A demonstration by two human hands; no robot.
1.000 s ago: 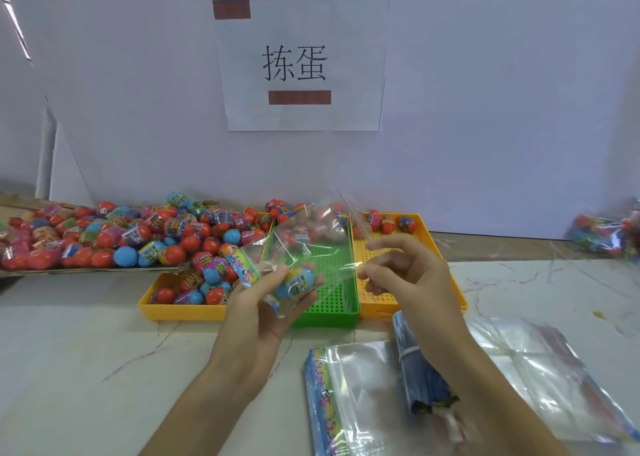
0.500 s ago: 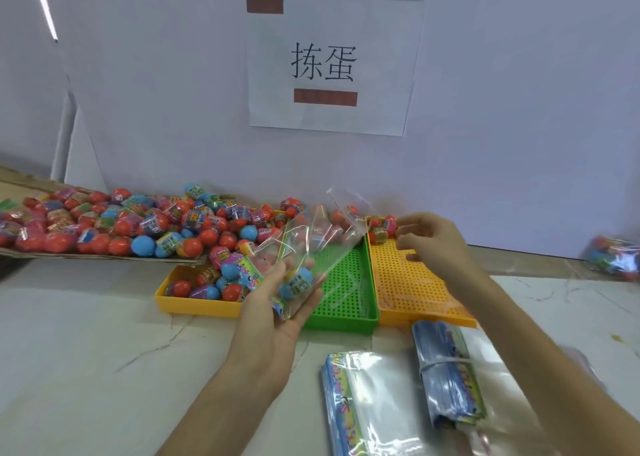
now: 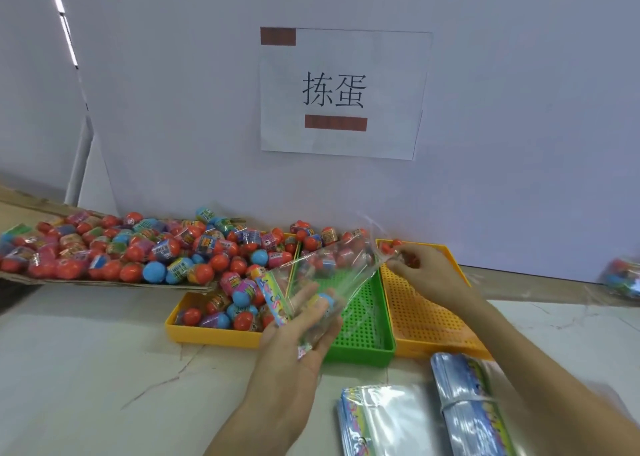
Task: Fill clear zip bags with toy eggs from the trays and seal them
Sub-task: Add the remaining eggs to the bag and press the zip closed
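Our R hand (image 3: 424, 268) has gone from bag mouth to orange tray's (image 3: 433, 317) 11 o'clock corner, fingers (image 3: 405, 272) pinching a red egg (image 3: 410, 260). L hand (image 3: 298, 337) grips the zip bag (image 3: 336, 272) over the green tray (image 3: 360, 355); we're mid-fill.

eggs (image 3: 114, 251) red, blue | trays (image 3: 214, 332) yellow, green (image 3: 363, 317)

Blurred bag of eggs (image 3: 622, 278) — half off the right edge

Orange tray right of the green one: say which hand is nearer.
Right. The right hand is over the orange tray's far end; the left hand holds the clear bag over the green tray.
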